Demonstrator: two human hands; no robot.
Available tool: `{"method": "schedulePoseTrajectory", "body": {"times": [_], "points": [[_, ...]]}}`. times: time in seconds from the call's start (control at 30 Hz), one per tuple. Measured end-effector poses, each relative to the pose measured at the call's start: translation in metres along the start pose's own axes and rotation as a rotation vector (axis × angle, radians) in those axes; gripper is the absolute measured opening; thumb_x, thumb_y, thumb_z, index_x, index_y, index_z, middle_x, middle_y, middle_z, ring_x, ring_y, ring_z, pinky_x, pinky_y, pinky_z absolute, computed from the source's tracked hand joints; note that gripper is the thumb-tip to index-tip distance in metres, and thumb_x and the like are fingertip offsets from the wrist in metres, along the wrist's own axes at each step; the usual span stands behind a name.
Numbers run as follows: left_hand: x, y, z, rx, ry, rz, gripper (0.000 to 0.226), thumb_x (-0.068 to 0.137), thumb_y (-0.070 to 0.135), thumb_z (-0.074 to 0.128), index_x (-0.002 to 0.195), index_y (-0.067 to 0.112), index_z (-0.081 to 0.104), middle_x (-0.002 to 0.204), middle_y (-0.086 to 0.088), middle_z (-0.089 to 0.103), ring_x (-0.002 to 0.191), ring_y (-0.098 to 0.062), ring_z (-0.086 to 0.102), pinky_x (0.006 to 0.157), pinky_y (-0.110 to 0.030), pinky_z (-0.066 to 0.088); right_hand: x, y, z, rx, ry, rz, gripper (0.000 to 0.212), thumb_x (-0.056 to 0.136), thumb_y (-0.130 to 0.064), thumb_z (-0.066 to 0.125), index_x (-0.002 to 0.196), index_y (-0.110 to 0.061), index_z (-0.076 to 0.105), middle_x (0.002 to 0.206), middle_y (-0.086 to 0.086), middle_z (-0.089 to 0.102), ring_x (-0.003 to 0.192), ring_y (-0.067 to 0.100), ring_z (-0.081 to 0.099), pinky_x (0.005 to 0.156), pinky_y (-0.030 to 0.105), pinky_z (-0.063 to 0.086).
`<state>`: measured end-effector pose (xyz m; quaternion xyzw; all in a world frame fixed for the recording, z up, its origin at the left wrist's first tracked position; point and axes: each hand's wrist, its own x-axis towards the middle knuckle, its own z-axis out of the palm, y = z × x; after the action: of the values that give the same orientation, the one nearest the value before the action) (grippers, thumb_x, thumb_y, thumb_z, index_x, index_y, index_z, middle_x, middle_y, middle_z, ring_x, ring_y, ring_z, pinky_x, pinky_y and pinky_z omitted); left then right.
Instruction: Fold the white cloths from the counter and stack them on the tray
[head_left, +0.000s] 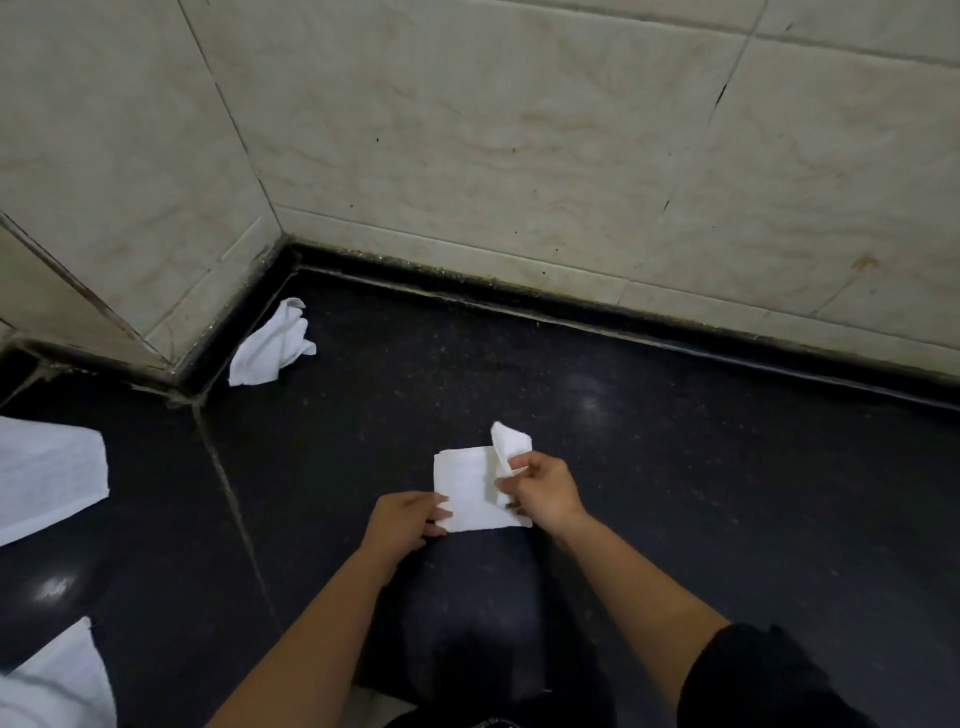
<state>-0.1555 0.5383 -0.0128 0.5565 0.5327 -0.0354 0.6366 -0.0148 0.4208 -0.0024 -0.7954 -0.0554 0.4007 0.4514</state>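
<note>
Right hand (545, 493) and left hand (408, 519) are both closed on one white cloth (465, 488), which is laid partly folded on the dark tabletop (701, 467) at about six o'clock from the middle of the view. The cloth's right edge is pinched between the right thumb and curled fingers, and a loose flap is held raised off the rest, standing at eleven o'clock from that hand. The lower left corner is gripped by the left hand, whose curled fingertips are laid on the fabric (whether the thumb lies above or below cannot be told). The remainder of the cloth is spread flat as a rough rectangle between the two hands.

A crumpled cloth (272, 345) is seen at ten o'clock from the held one, well apart from it, lying close to the dark raised lip where the tabletop meets the tiled wall (519, 130). At nine o'clock, cut by the left border of the view, a folded cloth (49, 470) is laid flat; what it rests on cannot be told. At eight o'clock, in the lower left corner, a further white cloth (60, 686) is partly shown (its shape cannot be made out). A black sleeve (753, 675) is worn on the right upper arm.
</note>
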Motion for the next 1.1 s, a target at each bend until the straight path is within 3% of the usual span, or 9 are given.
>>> {"method": "schedulePoseTrajectory", "body": {"times": [0.23,0.33,0.47,0.53,0.6,0.7,0.83,1.1], "points": [[0.003,0.001,-0.007,-0.097,-0.047,-0.073,0.028,0.1,0.029,0.047,0.1,0.014,0.07,0.088,-0.002,0.074,0.069,-0.014,0.067,0.059,-0.021,0.041,0.002,0.005,0.038,-0.204,-0.067,-0.078,0.018,0.086,-0.008,0.067,0.103,-0.011,0.064,0.07,-0.003,0.061,0.061,0.011,0.062,0.077,0.034,0.058],[0.005,0.001,-0.009,-0.1,-0.06,-0.079,0.031,0.1,0.03,0.046,0.103,0.01,0.069,0.091,-0.005,0.074,0.067,-0.014,0.066,0.052,-0.019,0.039,0.004,0.007,0.046,-0.243,-0.092,-0.088,0.024,0.087,-0.011,0.066,0.11,-0.01,0.064,0.075,-0.003,0.06,0.064,0.011,0.061,0.077,0.03,0.056],[0.005,0.003,-0.009,-0.081,-0.04,-0.077,0.034,0.1,0.033,0.046,0.101,0.008,0.069,0.088,-0.008,0.072,0.065,-0.015,0.066,0.051,-0.02,0.039,0.003,0.008,0.046,-0.292,-0.228,-0.062,0.037,0.085,-0.011,0.065,0.121,-0.012,0.062,0.09,0.002,0.064,0.084,0.014,0.062,0.074,0.021,0.05],[0.005,0.004,-0.008,-0.064,-0.032,-0.066,0.033,0.097,0.037,0.052,0.097,0.009,0.068,0.088,-0.009,0.073,0.065,-0.016,0.068,0.051,-0.021,0.041,0.003,0.007,0.042,-0.256,-0.26,-0.02,0.037,0.084,-0.007,0.061,0.121,-0.012,0.063,0.098,0.007,0.066,0.081,0.013,0.064,0.067,0.021,0.052],[0.007,0.003,-0.006,-0.005,-0.023,-0.019,0.032,0.09,0.04,0.063,0.097,0.009,0.069,0.086,-0.008,0.073,0.065,-0.016,0.069,0.05,-0.021,0.042,0.002,0.004,0.036,-0.182,-0.237,0.009,0.032,0.084,-0.002,0.057,0.114,-0.01,0.066,0.096,0.009,0.066,0.072,0.011,0.063,0.057,0.02,0.05],[0.008,0.001,-0.003,0.096,0.014,0.021,0.025,0.082,0.025,0.075,0.101,0.011,0.066,0.079,-0.007,0.07,0.065,-0.018,0.07,0.05,-0.021,0.043,0.006,0.006,0.02,-0.122,-0.132,0.001,0.022,0.085,0.001,0.057,0.103,-0.007,0.068,0.084,0.005,0.066,0.067,0.011,0.062,0.056,0.019,0.047],[0.006,0.001,-0.004,0.11,0.041,0.029,0.022,0.083,0.015,0.073,0.102,0.012,0.064,0.08,-0.01,0.071,0.066,-0.019,0.069,0.052,-0.022,0.047,0.014,0.013,0.005,-0.132,-0.05,-0.021,0.026,0.087,0.001,0.056,0.109,-0.006,0.067,0.083,0.004,0.067,0.072,0.014,0.064,0.068,0.024,0.053],[0.008,-0.005,-0.006,0.154,0.058,0.073,0.021,0.081,0.011,0.075,0.098,0.009,0.063,0.083,-0.009,0.068,0.064,-0.019,0.066,0.057,-0.029,0.057,0.029,0.009,0.01,-0.117,-0.049,0.068,0.029,0.091,0.005,0.044,0.107,-0.011,0.062,0.087,0.006,0.065,0.077,0.017,0.062,0.06,0.022,0.049]]}}
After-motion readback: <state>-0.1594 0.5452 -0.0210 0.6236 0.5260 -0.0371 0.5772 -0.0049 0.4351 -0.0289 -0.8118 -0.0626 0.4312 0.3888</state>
